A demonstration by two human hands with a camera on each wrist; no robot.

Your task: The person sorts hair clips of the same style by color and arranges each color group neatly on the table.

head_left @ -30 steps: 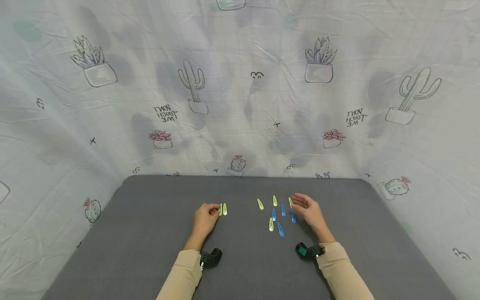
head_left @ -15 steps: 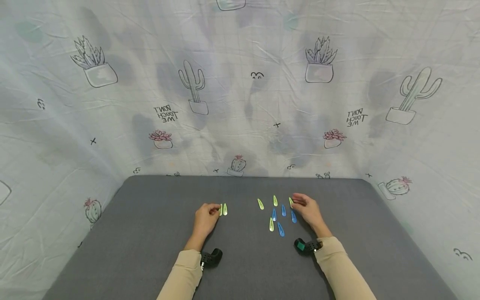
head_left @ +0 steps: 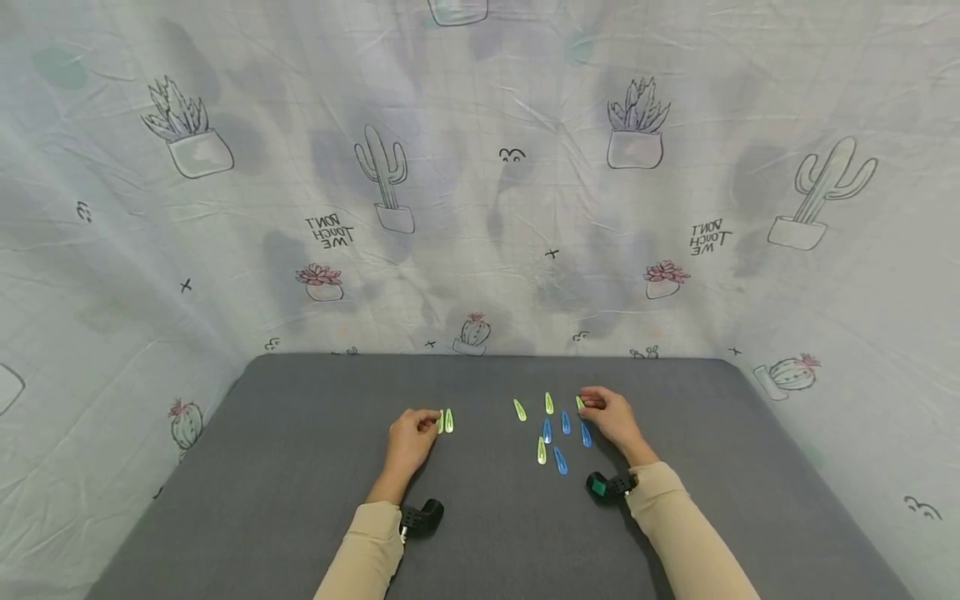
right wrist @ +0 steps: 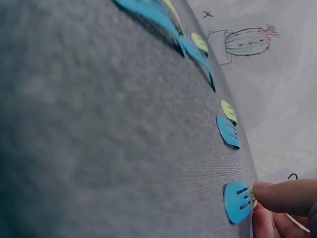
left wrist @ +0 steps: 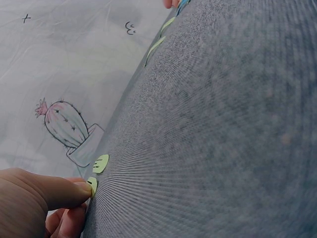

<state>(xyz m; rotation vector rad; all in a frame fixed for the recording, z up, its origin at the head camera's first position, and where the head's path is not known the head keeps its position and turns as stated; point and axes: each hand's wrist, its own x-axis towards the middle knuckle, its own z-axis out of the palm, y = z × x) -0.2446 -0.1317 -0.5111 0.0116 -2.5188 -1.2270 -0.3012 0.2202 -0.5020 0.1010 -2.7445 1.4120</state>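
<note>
On the left of the grey table, my left hand [head_left: 408,440] pinches a yellow-green snap hair clip [left wrist: 92,185] between thumb and fingers. A second yellow-green hair clip [head_left: 449,420] lies just right of it. My right hand [head_left: 611,417] pinches another yellow-green hair clip [head_left: 581,402] at the far right of the loose group; the fingers partly cover it. Right beside those fingertips lies a blue hair clip [right wrist: 237,202]. More blue hair clips [head_left: 566,422] and yellow-green hair clips [head_left: 549,403] lie scattered left of the right hand.
The grey tabletop [head_left: 480,533] reaches back to a pale curtain [head_left: 480,208] printed with cactus drawings, which also hangs at both sides. Black wrist cameras [head_left: 423,517] sit on both wrists, low over the table.
My right hand has edged slightly left and its fingers have closed on the far-right yellow-green hair clip. The left hand stays in place on its clip.
</note>
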